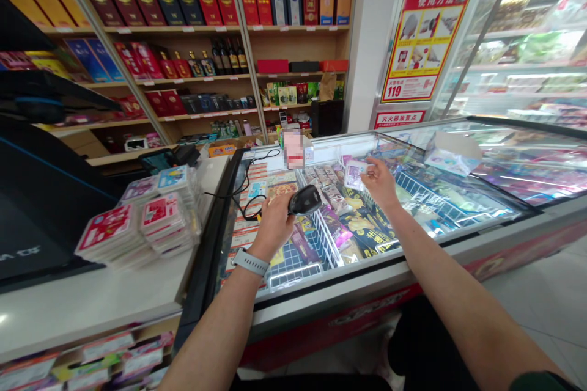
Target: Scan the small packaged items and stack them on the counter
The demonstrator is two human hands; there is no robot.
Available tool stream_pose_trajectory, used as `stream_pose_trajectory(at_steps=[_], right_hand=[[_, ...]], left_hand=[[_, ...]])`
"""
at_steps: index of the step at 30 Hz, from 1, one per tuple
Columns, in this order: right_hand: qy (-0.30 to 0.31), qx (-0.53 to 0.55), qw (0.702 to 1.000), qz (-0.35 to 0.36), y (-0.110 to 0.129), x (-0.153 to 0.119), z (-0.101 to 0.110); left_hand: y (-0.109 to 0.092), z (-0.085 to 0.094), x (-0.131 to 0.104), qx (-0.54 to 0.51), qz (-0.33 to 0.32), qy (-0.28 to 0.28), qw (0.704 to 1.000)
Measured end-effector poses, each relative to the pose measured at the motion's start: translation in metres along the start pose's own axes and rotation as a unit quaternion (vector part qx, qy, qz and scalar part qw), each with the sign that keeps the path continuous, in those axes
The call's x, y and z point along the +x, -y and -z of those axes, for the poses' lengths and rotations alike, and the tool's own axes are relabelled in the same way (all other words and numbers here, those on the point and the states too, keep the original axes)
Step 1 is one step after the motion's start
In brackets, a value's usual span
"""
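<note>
My left hand (276,219), with a grey watch band on its wrist, is closed around a black barcode scanner (306,200). The scanner's head points right, above the glass top of a chest freezer (330,290). My right hand (380,182) pinches a small white and purple packet (354,175) between thumb and fingers, a short way to the right of the scanner and apart from it. Below both hands, wrapped frozen treats (367,229) and a white wire basket (326,238) show through the glass. A black cable (247,183) lies behind my left hand.
Stacks of flat card packs (112,226) stand on the white counter (114,302) at left, beside a black machine (41,195). An open white box (452,153) rests on the freezer glass at right. Shelves of boxed bottles (178,0) line the back wall.
</note>
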State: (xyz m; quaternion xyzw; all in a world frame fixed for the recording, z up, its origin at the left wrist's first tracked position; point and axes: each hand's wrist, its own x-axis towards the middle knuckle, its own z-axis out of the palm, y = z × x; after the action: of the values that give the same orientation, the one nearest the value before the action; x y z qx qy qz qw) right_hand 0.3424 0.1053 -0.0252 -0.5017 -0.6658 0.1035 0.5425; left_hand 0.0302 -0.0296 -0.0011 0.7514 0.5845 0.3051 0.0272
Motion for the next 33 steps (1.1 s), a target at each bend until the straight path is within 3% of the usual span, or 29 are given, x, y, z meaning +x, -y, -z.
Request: stream_pose_trajectory(at_steps=[3,16,26,33], right_hand=[[-0.034,0.016,0.999,-0.005,0.003,-0.001,0.002],[0.071,0.068,0.993,-0.071,-0.007,-0.005,-0.017],[0.139,-0.149,0.977,-0.068,-0.004,-0.01,-0.015],[0.167,-0.221,0.959,-0.064,-0.003,-0.008,-0.015]], left_hand=[[0.001,-0.001,0.0,0.005,0.001,0.0,1.0],[0.004,-0.003,0.0,0.01,-0.006,-0.003,1.0],[0.002,-0.002,0.0,0.008,-0.008,-0.005,1.0],[-0.002,0.0,0.0,0.007,-0.005,0.0,1.0]])
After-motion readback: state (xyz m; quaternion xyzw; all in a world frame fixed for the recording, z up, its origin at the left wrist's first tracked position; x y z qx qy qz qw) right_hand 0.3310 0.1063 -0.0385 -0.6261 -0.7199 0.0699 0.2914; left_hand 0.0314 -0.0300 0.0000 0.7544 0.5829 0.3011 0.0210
